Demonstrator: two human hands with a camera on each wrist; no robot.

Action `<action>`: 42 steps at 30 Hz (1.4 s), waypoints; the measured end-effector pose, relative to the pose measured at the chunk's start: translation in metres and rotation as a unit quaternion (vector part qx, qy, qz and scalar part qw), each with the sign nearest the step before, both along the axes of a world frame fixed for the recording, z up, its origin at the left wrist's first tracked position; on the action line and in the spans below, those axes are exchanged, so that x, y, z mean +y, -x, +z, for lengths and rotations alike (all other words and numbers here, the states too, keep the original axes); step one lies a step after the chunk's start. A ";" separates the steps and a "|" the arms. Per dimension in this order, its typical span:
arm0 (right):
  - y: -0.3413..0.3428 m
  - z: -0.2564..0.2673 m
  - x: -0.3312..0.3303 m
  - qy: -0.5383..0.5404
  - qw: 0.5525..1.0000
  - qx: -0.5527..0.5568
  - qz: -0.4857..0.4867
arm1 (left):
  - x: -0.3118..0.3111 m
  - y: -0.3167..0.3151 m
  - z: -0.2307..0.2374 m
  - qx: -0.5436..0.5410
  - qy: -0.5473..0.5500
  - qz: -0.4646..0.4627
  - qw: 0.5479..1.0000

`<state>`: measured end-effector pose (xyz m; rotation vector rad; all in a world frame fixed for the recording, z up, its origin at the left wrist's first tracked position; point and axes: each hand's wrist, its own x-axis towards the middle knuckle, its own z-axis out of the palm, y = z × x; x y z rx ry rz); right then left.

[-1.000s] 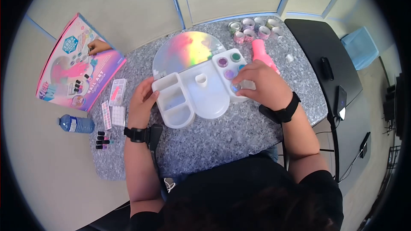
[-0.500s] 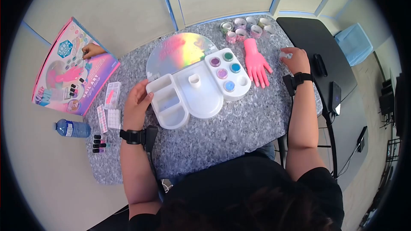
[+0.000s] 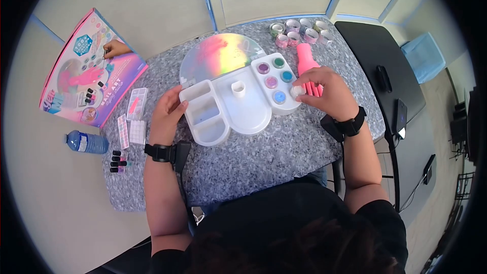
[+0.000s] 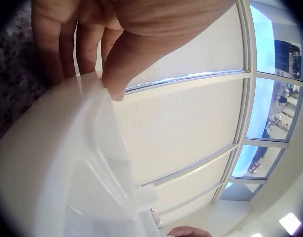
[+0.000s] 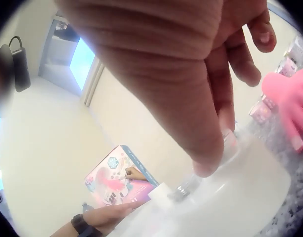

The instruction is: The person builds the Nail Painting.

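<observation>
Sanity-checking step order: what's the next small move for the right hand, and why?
Probably ease the small clear jar down into the corner spot of the white tray: the right hand pinches it there, five coloured pots fill the neighbouring spots, and the left hand grips the opposite edge. Can't tell whether it's already seated.

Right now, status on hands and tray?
Left hand grips white tray at left edge. Right hand pinches clear jar at its right end. Nothing visibly blocking.
</observation>
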<state>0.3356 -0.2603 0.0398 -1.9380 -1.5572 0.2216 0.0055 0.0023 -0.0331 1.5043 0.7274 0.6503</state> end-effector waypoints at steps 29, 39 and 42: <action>-0.011 0.000 0.021 0.128 0.980 0.150 -0.014 | 0.000 -0.003 -0.003 -0.027 0.000 0.015 1.000; 0.005 0.000 0.018 0.075 0.993 0.096 -0.002 | 0.001 -0.006 -0.012 0.012 -0.069 0.052 0.996; 0.021 0.012 0.026 -0.015 0.958 0.268 -0.100 | 0.001 -0.004 -0.013 0.031 -0.084 0.087 0.992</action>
